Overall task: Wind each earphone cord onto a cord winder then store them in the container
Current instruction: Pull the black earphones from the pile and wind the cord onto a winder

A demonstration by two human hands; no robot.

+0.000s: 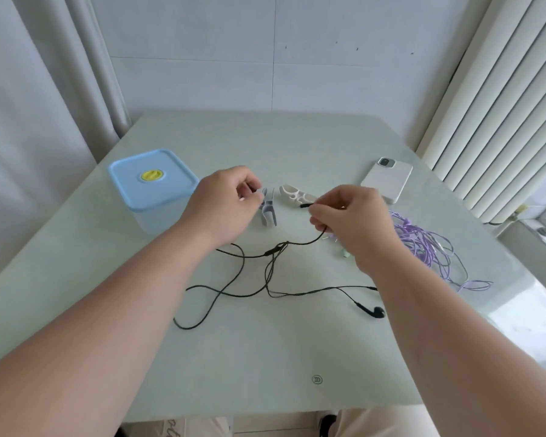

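Observation:
A black earphone cord [267, 272] lies loosely looped on the pale table [265, 357], one earbud [374, 311] near my right forearm. My right hand [350, 222] pinches the cord near its plug end, the plug tip [304, 205] sticking out to the left. My left hand [224, 205] pinches the top of a grey cord winder [268, 211], which stands on the table. A white cord winder [297, 194] lies just behind, between both hands. A purple earphone cord [423, 244] lies tangled at the right. The container [152, 187], clear with a blue lid, stands at the left, closed.
A white phone [388, 181] lies face down at the back right of the table. Curtains hang at the left, vertical blinds at the right. My knees show below the table's near edge.

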